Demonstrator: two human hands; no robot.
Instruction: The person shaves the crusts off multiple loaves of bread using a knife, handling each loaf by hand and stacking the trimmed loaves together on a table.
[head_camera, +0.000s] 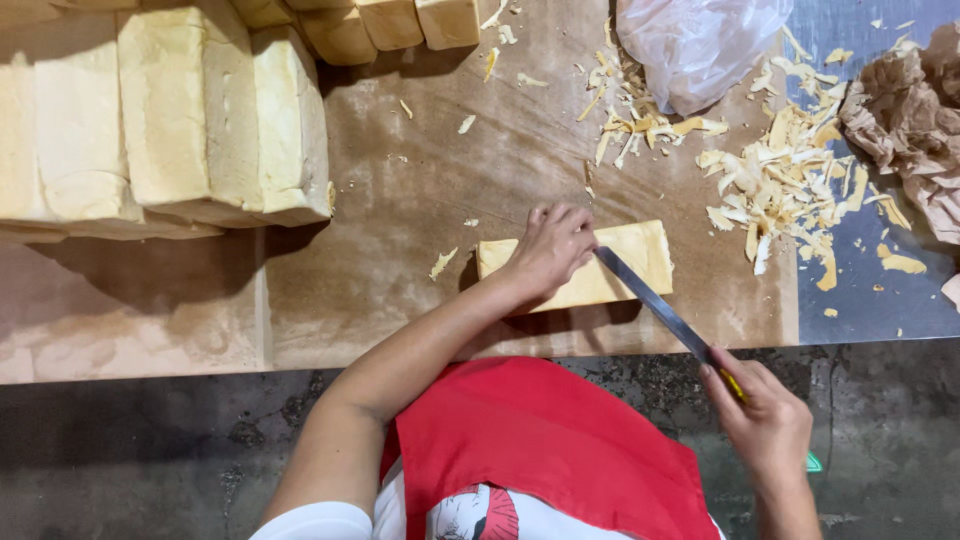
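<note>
Red apron (545, 440) nearest. Right hand (765, 420) grips the knife (655, 305); left hand (550, 250) presses the block (625, 265) flat. Keep fingertips clear; draw the blade evenly.

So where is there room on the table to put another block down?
Bare board lies between the big stacked blocks and the small block under the left hand. Right of the knife it is crowded with shavings, a plastic bag and crumpled paper.
</note>
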